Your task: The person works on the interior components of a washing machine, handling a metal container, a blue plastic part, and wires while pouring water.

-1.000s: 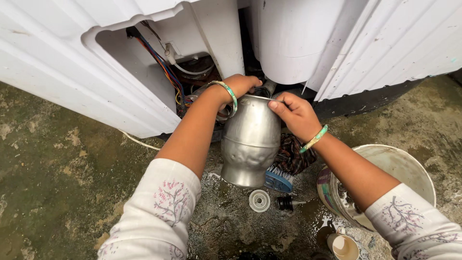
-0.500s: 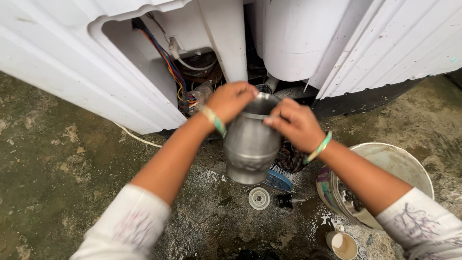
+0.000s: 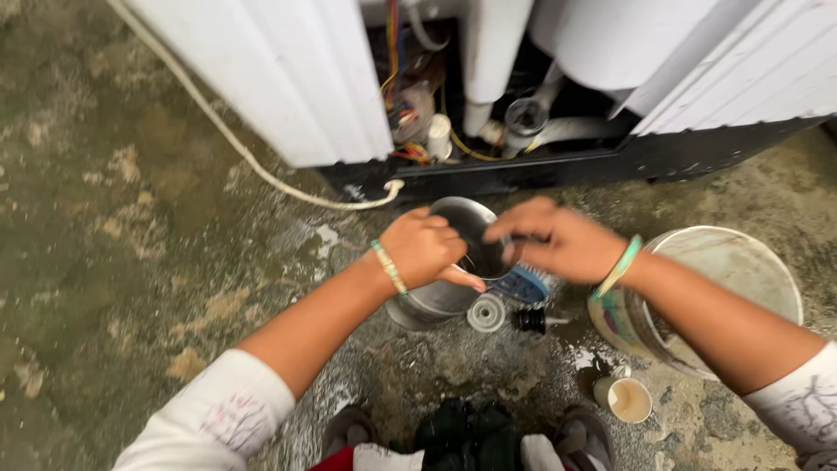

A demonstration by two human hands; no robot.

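holding the steel pot (image 3: 453, 228) low over the wet concrete floor (image 3: 131, 288), just in front of the opened white machine (image 3: 288, 78); the left hand (image 3: 425, 249) has its grip closed on the near rim, the right hand (image 3: 558, 240) is blurred at the far rim, grip cannot be told. a small blue brush (image 3: 523, 284), a round cap (image 3: 486, 312) and a white bucket (image 3: 750, 270) sit close by. the step looks like handling the pot between the machine and the floor; any next move calls for a steady two-handed hold.
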